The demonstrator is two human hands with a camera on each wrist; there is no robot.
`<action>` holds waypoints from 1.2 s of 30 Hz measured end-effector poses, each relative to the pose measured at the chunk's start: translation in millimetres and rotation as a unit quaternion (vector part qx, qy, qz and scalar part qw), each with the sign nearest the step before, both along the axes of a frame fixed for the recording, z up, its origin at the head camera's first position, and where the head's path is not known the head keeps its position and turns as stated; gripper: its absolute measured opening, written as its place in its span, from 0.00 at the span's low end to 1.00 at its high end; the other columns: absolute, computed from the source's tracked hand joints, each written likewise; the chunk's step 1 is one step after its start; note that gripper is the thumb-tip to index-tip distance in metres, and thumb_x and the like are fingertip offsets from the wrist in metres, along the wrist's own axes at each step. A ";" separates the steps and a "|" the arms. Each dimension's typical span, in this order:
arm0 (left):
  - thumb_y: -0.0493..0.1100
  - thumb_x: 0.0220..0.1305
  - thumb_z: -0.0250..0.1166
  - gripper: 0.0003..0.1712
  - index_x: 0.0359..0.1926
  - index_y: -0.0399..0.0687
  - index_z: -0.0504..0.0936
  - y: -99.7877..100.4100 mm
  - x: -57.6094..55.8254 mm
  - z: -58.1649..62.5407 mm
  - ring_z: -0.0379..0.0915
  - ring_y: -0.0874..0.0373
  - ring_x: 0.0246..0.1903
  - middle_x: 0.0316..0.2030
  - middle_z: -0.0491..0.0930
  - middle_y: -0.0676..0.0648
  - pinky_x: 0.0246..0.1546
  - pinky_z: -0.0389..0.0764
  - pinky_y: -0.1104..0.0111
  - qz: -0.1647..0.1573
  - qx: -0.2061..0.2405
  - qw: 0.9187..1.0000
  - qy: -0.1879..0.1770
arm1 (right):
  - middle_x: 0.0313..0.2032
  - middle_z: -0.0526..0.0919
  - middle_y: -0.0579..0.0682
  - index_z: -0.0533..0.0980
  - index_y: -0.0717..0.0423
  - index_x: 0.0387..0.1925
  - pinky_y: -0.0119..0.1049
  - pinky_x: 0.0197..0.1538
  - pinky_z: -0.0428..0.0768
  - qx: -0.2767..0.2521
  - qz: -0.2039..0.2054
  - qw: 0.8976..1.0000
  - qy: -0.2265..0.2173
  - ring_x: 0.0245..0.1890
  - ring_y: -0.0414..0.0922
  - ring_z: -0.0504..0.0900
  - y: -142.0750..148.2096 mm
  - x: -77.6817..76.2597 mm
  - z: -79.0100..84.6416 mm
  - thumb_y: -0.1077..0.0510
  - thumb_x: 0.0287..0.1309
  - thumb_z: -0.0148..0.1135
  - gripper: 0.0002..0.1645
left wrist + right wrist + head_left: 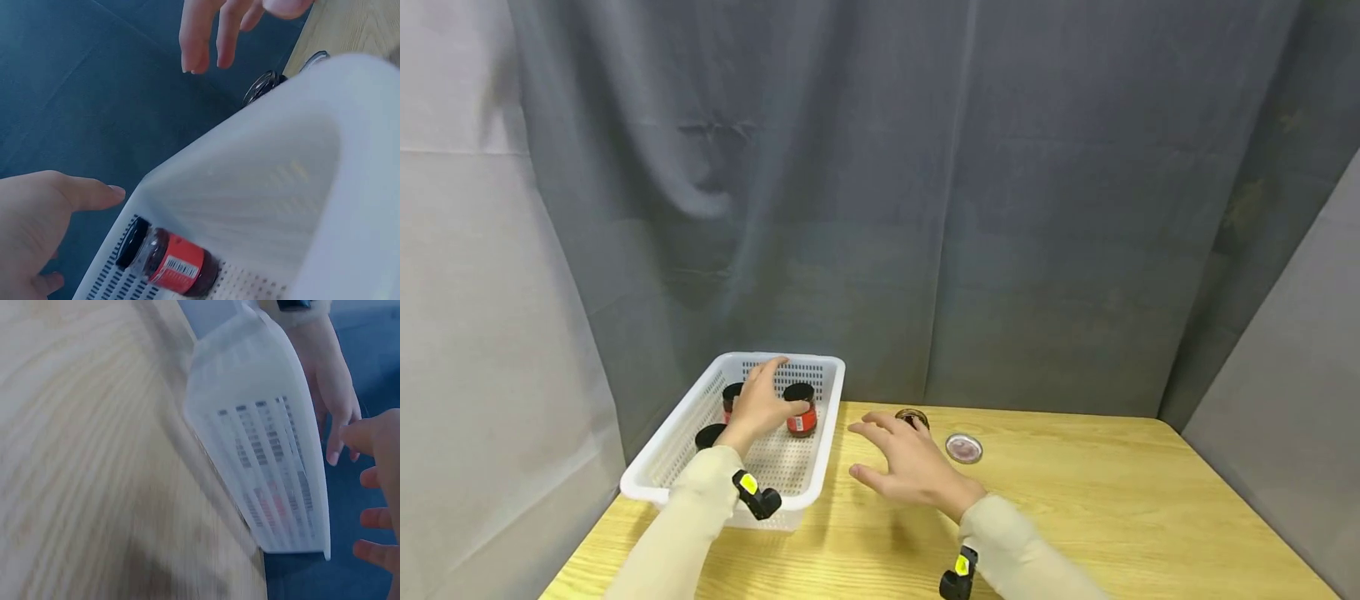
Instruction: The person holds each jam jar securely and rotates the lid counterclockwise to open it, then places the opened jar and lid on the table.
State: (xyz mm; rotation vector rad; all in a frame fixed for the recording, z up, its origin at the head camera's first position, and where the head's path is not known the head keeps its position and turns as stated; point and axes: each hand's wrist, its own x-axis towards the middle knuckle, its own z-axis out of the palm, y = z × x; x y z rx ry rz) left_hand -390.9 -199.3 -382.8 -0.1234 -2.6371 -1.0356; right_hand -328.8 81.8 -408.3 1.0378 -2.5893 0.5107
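Observation:
My left hand (762,410) hovers over the white plastic basket (829,442), thumb and fingers spread. Close to its thumb in the head view stands a jar (802,426) with a black lid and red label. The left wrist view shows that same jar (178,265) apart from the fingers. Two more black-lidded jars, one at the back (731,392) and one nearer (707,436), are partly hidden by the left hand and arm. My right hand (910,462) is held above the table with fingers apart, holding nothing. Behind it shows a dark round-rimmed jar (913,416), mostly covered.
A round, shiny lid-like disc (964,448) lies on the wooden table (1112,492), right of the right hand. The basket has raised, slotted walls and sits at the table's left side. A grey curtain (1037,208) hangs behind the table.

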 end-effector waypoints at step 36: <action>0.39 0.38 0.86 0.56 0.68 0.28 0.68 -82.0 36.7 -16.6 0.68 0.29 0.61 0.62 0.72 0.25 0.59 0.72 0.41 -0.047 -0.087 0.991 -0.085 | 0.76 0.64 0.52 0.73 0.38 0.71 0.73 0.68 0.55 0.013 0.046 0.999 0.009 0.75 0.52 0.62 -59.0 33.3 -16.7 0.31 0.77 0.41 0.33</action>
